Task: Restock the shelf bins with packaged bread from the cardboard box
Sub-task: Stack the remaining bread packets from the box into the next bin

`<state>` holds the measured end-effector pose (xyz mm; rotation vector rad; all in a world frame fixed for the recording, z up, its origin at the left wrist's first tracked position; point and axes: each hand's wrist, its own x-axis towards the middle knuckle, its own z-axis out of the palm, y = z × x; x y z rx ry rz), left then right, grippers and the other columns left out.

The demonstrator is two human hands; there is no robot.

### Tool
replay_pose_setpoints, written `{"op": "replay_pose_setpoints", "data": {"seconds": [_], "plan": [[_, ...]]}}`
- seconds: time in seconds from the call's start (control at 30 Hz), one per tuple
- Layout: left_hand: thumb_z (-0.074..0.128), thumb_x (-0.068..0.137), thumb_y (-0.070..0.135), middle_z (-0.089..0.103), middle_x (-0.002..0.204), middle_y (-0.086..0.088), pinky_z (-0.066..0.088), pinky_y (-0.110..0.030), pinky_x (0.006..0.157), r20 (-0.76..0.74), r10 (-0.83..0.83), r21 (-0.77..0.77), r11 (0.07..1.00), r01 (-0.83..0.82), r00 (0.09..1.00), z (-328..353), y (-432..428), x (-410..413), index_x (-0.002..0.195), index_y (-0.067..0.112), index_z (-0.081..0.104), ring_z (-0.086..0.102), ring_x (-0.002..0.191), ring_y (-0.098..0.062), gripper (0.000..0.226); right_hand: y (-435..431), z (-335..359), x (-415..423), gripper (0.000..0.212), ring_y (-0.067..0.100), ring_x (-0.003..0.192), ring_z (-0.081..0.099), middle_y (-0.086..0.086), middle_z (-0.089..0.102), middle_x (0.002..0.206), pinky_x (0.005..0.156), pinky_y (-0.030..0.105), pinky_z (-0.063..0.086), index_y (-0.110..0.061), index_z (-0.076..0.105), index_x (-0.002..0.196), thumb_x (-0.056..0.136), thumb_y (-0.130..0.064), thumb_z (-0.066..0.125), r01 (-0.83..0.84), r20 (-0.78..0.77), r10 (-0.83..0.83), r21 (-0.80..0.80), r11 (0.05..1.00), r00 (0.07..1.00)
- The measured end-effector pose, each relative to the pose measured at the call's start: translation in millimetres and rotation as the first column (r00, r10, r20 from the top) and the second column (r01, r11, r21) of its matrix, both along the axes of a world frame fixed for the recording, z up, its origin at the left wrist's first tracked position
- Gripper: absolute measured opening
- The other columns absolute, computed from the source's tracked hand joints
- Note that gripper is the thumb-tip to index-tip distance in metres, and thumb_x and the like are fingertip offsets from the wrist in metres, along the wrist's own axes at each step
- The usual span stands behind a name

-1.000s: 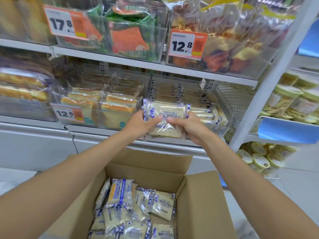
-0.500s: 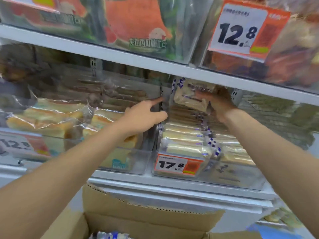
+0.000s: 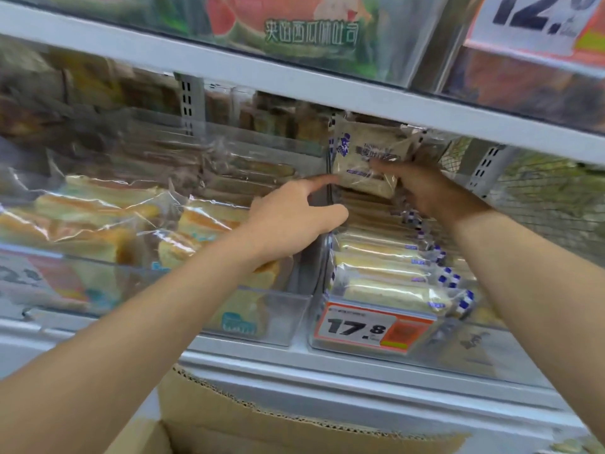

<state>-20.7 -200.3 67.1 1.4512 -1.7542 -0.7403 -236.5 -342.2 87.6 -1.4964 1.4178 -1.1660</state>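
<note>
Head view: a second ago both grips held the bread packet low in front of the shelf, over the cardboard box. Now the packet is up in the upper middle of the frame, at the back of the clear bin with the 17.8 price tag, just beneath the upper shelf. My left grip has let go. Its forefinger is stretched toward the packet's lower left corner by the bin's side wall and the other fingers are loosely curled, holding nothing. My right grip pinches the packet at its lower right edge. I judge this packet nearly placed, with release to follow.

The packet is a flat, rectangular slab in crinkly clear film with blue print, pale bread inside. The stacked packets below it lie edge-on in glossy wrap. The bin is hard, transparent plastic. The box is brown corrugated card with a torn, ragged flap. At the left, soft orange-crusted loaves sit in shiny film.
</note>
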Motion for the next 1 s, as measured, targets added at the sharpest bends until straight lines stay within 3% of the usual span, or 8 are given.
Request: {"op": "replay_pose_setpoints", "data": {"seconds": [0.1,0.17,0.23,0.3,0.4,0.6,0.83,1.0], "plan": [[0.053,0.072,0.059,0.065,0.118,0.012,0.033,-0.049,0.111,-0.002,-0.009,0.006,1.0,0.009,1.0,0,2,0,0.128,0.063,0.042,0.053,0.12,-0.021,0.057,2,-3,3,0.126,0.023,0.124,0.053,0.01,0.047,0.146,0.105,0.04,0.046,-0.013,0.028,0.149,0.048,-0.056,0.09,0.114,-0.195,-0.145,-0.161,0.98,0.97],[0.052,0.072,0.059,0.06,0.125,0.012,0.032,-0.049,0.112,-0.001,-0.014,-0.002,1.0,0.014,1.0,1,2,0,0.129,0.062,0.042,0.051,0.124,-0.022,0.058,10,-8,7,0.126,0.025,0.144,0.028,0.01,0.022,0.159,0.117,0.038,0.029,-0.014,0.006,0.154,0.064,-0.045,0.087,0.174,-0.24,-0.242,-0.275,0.946,0.94],[0.052,0.073,0.059,0.058,0.125,0.011,0.031,-0.049,0.113,-0.002,-0.016,-0.007,1.0,0.016,1.0,1,2,0,0.131,0.059,0.042,0.049,0.125,-0.022,0.059,15,-11,10,0.122,0.029,0.146,0.019,0.015,0.012,0.159,0.119,0.041,0.023,-0.011,0.003,0.154,0.069,-0.045,0.084,0.171,-0.31,-0.31,-0.403,0.899,0.899],[0.052,0.073,0.058,0.058,0.123,0.012,0.03,-0.049,0.114,-0.003,-0.019,-0.01,1.0,0.018,1.0,0,2,0,0.132,0.058,0.043,0.048,0.126,-0.021,0.059,20,-12,11,0.108,0.032,0.144,0.021,0.016,0.013,0.155,0.119,0.045,0.024,-0.018,0.018,0.152,0.071,-0.051,0.08,0.079,-0.421,-0.312,-0.485,0.871,0.852],[0.052,0.073,0.059,0.057,0.128,0.012,0.028,-0.05,0.115,-0.01,-0.025,-0.013,1.0,0.025,1.0,-1,1,0,0.132,0.056,0.043,0.048,0.128,-0.021,0.06,21,-13,8,0.102,0.034,0.149,-0.003,0.009,-0.014,0.161,0.12,0.047,0.013,-0.037,0.019,0.152,0.071,-0.056,0.078,-0.043,-0.603,-0.205,-0.371,0.928,0.771],[0.052,0.07,0.064,0.052,0.139,0.011,0.03,-0.049,0.114,-0.015,-0.026,-0.004,1.0,0.026,1.0,-3,-4,1,0.134,0.056,0.042,0.045,0.131,-0.022,0.066,20,-11,5,0.104,0.034,0.148,-0.012,0.01,-0.023,0.16,0.119,0.043,0.007,-0.038,0.011,0.154,0.074,-0.054,0.076,-0.055,-0.654,-0.18,-0.321,0.945,0.735],[0.055,0.066,0.07,0.053,0.139,0.009,0.032,-0.048,0.113,-0.011,-0.035,-0.002,0.999,0.035,0.999,-1,-2,1,0.134,0.054,0.043,0.046,0.131,-0.021,0.071,18,-11,0,0.109,0.04,0.146,-0.017,0.011,-0.025,0.159,0.115,0.061,0.004,-0.046,-0.009,0.15,0.073,-0.073,0.062,-0.008,-0.768,-0.224,-0.286,0.958,0.6],[0.064,0.078,0.063,0.056,0.133,0.006,0.044,-0.042,0.105,0.022,-0.004,-0.009,1.0,0.004,1.0,10,7,1,0.138,0.043,0.048,0.052,0.122,-0.019,0.065,32,-9,-1,0.099,0.04,0.145,-0.021,0.013,-0.023,0.159,0.118,0.058,0.001,-0.043,-0.004,0.153,0.08,-0.069,0.058,0.0,-0.739,-0.22,-0.285,0.959,0.636]]}}
